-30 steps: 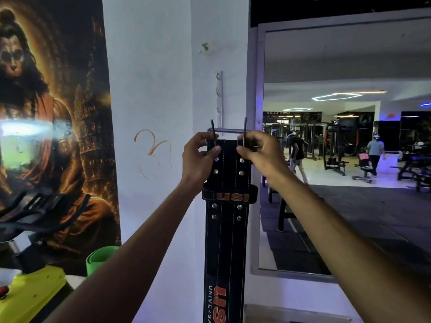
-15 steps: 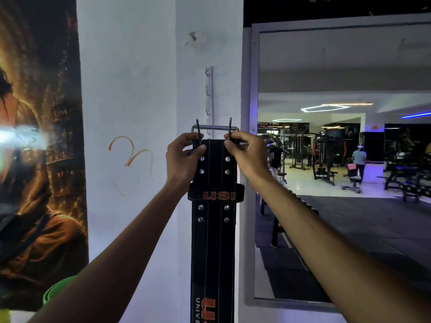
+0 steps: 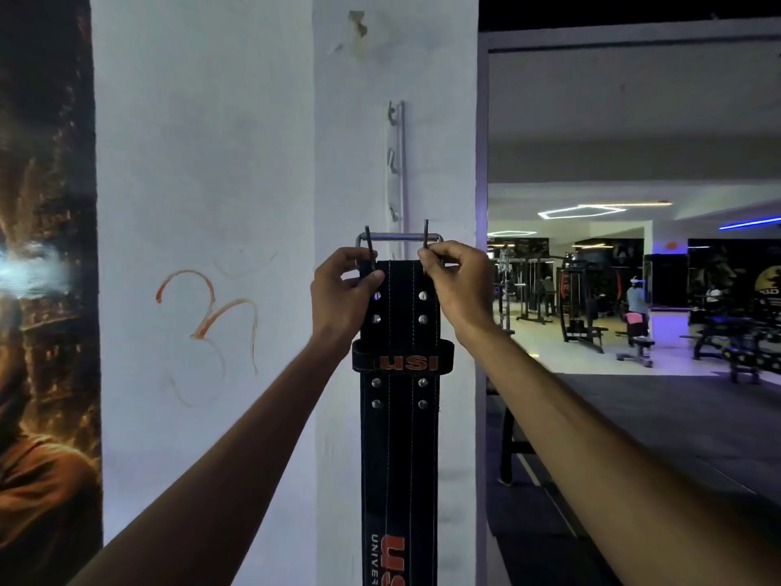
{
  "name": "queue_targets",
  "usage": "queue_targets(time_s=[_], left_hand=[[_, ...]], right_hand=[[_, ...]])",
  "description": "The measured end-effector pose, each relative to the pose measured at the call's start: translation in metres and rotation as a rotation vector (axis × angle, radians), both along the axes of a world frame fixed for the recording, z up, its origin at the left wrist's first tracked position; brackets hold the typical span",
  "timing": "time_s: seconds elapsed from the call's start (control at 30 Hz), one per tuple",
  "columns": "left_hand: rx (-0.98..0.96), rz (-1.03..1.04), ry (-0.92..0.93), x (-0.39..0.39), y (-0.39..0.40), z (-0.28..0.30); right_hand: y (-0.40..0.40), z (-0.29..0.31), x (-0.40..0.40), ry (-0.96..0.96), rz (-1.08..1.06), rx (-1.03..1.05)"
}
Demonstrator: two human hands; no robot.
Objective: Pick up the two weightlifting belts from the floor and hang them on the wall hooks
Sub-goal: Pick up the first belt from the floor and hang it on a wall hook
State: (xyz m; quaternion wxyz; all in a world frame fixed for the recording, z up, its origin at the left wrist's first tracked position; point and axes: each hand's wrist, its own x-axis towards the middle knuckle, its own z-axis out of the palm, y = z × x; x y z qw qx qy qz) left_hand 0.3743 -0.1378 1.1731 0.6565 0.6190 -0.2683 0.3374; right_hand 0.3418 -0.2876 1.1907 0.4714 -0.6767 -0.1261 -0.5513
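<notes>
A black weightlifting belt (image 3: 399, 437) with red lettering hangs straight down in front of a white pillar. My left hand (image 3: 344, 291) pinches its top left corner and my right hand (image 3: 458, 283) pinches the top right. The steel buckle (image 3: 399, 237) with two upright prongs stands just above my fingers. A vertical white hook rail (image 3: 397, 162) with several small hooks is fixed to the pillar directly above the buckle; the buckle bar is level with the rail's lower end. Only one belt is in view.
A large wall mirror (image 3: 634, 289) to the right reflects gym machines and people. A dark poster (image 3: 46, 289) covers the wall at left. An orange symbol (image 3: 207, 319) is drawn on the white pillar.
The view has shifted right and closer to the pillar. Both hands have lifted the belt's buckle slightly towards the hook rail, keeping the same grip.
</notes>
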Motion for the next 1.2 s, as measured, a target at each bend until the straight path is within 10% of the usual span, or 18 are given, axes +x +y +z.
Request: queue_targets(time_s=[0.8,1.2], left_hand=[[-0.071,0.054,0.221,0.07,-0.01,-0.008],[0.006,0.175,0.061,0.035,0.007,-0.068]], right_hand=[[0.0,-0.026,0.075,0.108,-0.049,0.158],[0.004,-0.093,0.041,-0.085,-0.334,-0.254]])
